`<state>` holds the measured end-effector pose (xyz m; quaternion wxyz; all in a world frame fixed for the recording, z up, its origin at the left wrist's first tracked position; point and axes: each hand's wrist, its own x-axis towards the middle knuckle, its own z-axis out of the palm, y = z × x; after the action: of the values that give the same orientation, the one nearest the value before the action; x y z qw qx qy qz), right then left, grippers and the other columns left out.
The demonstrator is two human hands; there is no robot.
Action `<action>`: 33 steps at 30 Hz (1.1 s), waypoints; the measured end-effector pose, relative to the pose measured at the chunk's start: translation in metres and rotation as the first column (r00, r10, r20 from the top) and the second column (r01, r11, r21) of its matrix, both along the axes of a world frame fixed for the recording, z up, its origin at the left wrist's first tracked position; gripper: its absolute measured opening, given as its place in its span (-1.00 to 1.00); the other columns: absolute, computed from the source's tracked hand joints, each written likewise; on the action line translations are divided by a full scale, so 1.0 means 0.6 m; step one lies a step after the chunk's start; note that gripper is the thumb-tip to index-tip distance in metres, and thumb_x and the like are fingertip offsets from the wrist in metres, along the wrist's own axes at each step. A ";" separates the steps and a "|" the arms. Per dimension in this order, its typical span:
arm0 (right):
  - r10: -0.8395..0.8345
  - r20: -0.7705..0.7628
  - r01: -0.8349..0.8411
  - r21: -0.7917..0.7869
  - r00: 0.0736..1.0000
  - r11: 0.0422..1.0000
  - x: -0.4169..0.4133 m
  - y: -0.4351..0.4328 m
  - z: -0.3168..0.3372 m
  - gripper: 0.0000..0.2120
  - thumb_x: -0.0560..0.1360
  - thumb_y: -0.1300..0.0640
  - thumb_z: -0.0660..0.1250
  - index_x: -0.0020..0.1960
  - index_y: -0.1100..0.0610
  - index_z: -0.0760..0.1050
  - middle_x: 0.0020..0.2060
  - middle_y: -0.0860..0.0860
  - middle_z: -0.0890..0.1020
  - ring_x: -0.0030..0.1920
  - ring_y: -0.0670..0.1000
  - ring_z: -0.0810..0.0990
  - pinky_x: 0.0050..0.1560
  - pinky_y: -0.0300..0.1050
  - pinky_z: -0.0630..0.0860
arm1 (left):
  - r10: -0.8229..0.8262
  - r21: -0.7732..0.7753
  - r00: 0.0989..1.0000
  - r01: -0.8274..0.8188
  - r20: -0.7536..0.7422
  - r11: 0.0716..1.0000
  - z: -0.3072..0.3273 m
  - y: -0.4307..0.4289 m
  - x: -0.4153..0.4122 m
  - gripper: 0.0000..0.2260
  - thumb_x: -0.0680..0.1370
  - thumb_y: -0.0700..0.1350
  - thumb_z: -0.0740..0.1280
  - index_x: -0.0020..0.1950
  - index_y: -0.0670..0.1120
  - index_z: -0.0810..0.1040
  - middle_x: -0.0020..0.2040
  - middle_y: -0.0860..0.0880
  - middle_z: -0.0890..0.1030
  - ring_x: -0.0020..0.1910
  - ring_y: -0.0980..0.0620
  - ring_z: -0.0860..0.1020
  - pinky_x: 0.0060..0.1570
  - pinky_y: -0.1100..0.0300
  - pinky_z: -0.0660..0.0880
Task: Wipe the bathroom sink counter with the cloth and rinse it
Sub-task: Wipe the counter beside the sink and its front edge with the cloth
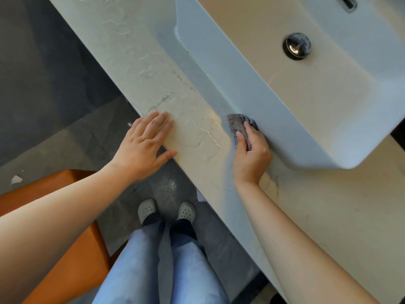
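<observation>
A pale marble-look counter [140,53] runs diagonally across the view, with streaks of water on its surface. A white vessel sink [230,69] sits on it, its chrome drain plug [297,46] in the basin. My right hand [252,154] grips a small grey cloth [237,123] and holds it on the counter against the sink's outer wall. My left hand [144,145] rests flat on the counter's front edge, fingers straight, to the left of the cloth.
Part of a chrome faucet [348,3] shows at the top right. An orange stool or cabinet [72,249] stands on the dark tile floor at lower left. My legs and grey clogs [146,210] are below the counter edge.
</observation>
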<state>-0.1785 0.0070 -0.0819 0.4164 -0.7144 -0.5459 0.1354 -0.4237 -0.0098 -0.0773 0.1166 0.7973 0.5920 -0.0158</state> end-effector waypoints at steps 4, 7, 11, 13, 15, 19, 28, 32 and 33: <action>0.012 -0.027 -0.013 -0.020 1.000 1.000 0.002 -0.001 0.002 -0.73 0.47 0.23 0.39 0.16 0.21 0.60 0.08 0.07 0.67 0.11 0.00 0.62 0.19 -0.21 0.47 | -0.001 0.004 1.000 0.001 0.016 1.000 -0.002 -0.001 -0.002 -0.34 0.56 0.28 -0.01 0.54 -0.08 0.10 0.54 -0.09 0.13 0.52 -0.10 0.04 0.48 -0.06 -0.02; -0.002 -0.019 0.002 -0.035 1.000 0.999 -0.003 0.002 0.003 -0.73 0.47 0.20 0.39 0.17 0.20 0.60 0.09 0.06 0.66 0.12 -0.02 0.61 0.19 -0.21 0.46 | -0.009 0.005 1.000 0.009 0.025 1.000 -0.001 0.001 -0.003 -0.35 0.56 0.28 0.00 0.54 -0.08 0.11 0.54 -0.09 0.13 0.52 -0.10 0.03 0.49 -0.05 -0.05; -0.036 -0.018 0.035 -0.055 0.999 0.998 -0.021 0.009 0.005 -0.72 0.47 0.18 0.38 0.17 0.19 0.60 0.10 0.07 0.66 0.13 -0.01 0.61 0.18 -0.27 0.44 | -0.032 0.002 0.999 0.032 0.031 0.999 0.004 0.005 -0.009 -0.34 0.55 0.28 0.01 0.53 -0.09 0.14 0.53 -0.09 0.16 0.52 -0.11 0.07 0.48 -0.06 -0.02; -0.003 -0.005 0.003 -0.071 1.000 0.997 -0.028 0.016 0.007 -0.71 0.48 0.18 0.37 0.19 0.18 0.59 0.12 0.06 0.65 0.15 -0.02 0.60 0.21 -0.25 0.44 | -0.044 0.002 0.999 0.043 0.028 0.999 0.005 0.008 -0.011 -0.33 0.54 0.29 0.02 0.53 -0.09 0.16 0.53 -0.09 0.17 0.51 -0.12 0.09 0.47 -0.05 -0.03; 0.044 -0.002 -0.044 -0.078 0.999 0.996 -0.034 0.026 0.010 -0.70 0.49 0.18 0.37 0.21 0.19 0.58 0.14 0.07 0.64 0.16 -0.03 0.59 0.23 -0.23 0.43 | -0.059 0.007 0.998 0.059 0.026 0.998 0.008 0.011 -0.015 -0.33 0.53 0.29 0.05 0.51 -0.10 0.20 0.51 -0.09 0.21 0.49 -0.12 0.13 0.45 -0.05 0.01; 0.031 0.022 -0.029 -0.056 0.999 0.998 -0.040 0.040 0.007 -0.71 0.48 0.20 0.37 0.19 0.20 0.58 0.11 0.07 0.65 0.14 -0.01 0.61 0.21 -0.30 0.40 | -0.100 0.007 0.994 0.100 0.034 0.995 0.016 0.021 -0.026 -0.34 0.52 0.28 0.09 0.48 -0.11 0.28 0.46 -0.09 0.29 0.44 -0.13 0.23 0.41 -0.07 0.14; 0.157 -0.038 -0.160 -0.096 0.987 0.983 -0.080 -0.060 0.014 -0.69 0.41 0.24 0.43 0.16 0.16 0.60 0.09 -0.11 0.57 0.11 -0.06 0.59 0.24 -0.27 0.43 | -0.017 0.063 0.994 0.010 0.105 0.998 0.025 0.053 -0.064 -0.33 0.53 0.25 0.09 0.47 -0.20 0.27 0.42 -0.16 0.34 0.38 -0.18 0.31 0.39 -0.09 0.22; 0.228 -0.105 -0.240 -0.126 0.968 0.963 -0.129 -0.120 0.020 -0.69 0.38 0.27 0.45 0.13 0.14 0.62 0.07 -0.13 0.59 0.12 -0.14 0.58 0.23 -0.21 0.47 | 0.057 0.044 0.995 -0.061 0.082 0.997 0.021 0.075 -0.086 -0.28 0.53 0.28 0.12 0.50 -0.21 0.17 0.49 -0.19 0.21 0.47 -0.20 0.15 0.45 -0.12 0.09; 0.245 -0.155 -0.268 -0.148 0.957 0.952 -0.137 -0.129 0.024 -0.69 0.39 0.27 0.45 0.12 0.13 0.63 0.06 -0.14 0.61 0.11 -0.15 0.59 0.21 -0.20 0.49 | 0.063 0.028 0.995 -0.066 0.076 0.997 0.020 0.080 -0.091 -0.27 0.52 0.27 0.12 0.51 -0.21 0.15 0.51 -0.19 0.16 0.49 -0.20 0.11 0.46 -0.11 0.06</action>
<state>-0.2607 -0.0701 -0.0677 0.3695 -0.6589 -0.5916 0.2816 -0.4783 0.0384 -0.0655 0.1270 0.7795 0.6128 0.0267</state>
